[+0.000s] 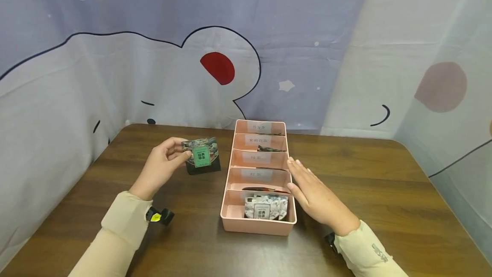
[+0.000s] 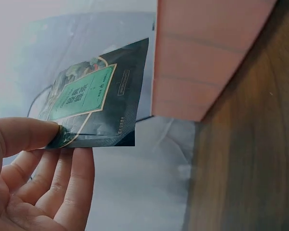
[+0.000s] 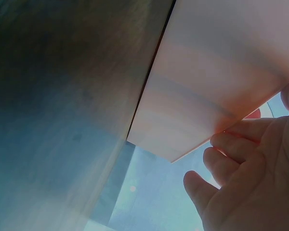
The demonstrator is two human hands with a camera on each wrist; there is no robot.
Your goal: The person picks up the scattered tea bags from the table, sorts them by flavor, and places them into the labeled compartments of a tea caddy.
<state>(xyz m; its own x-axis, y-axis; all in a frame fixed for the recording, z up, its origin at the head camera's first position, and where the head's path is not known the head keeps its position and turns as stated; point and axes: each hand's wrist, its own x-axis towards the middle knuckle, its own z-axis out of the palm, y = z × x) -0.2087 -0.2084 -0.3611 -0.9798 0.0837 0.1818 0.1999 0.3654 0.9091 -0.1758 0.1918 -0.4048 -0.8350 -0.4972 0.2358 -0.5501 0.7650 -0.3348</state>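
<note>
Between thumb and fingers, my left hand [image 1: 163,163] pinches a dark tea sachet [image 1: 207,166] with a green label, held upright left of the pink box. In the left wrist view the thumb presses on one corner of the sachet [image 2: 123,101]. The long pink box [image 1: 256,227] has several compartments in a row, each with a paper label. My right hand [image 1: 317,198] lies along the box's right side, its fingers extended and touching the rim; the right wrist view shows the fingertips at the box edge [image 3: 183,91].
White-patterned sachets [image 1: 265,208] stand in the nearest compartment. Red-and-black sachets [image 1: 265,190] lie low in the one behind, and dark sachets [image 1: 270,148] show farther back. The brown wooden table [image 1: 369,174] meets a patterned cloth [image 1: 173,76] behind.
</note>
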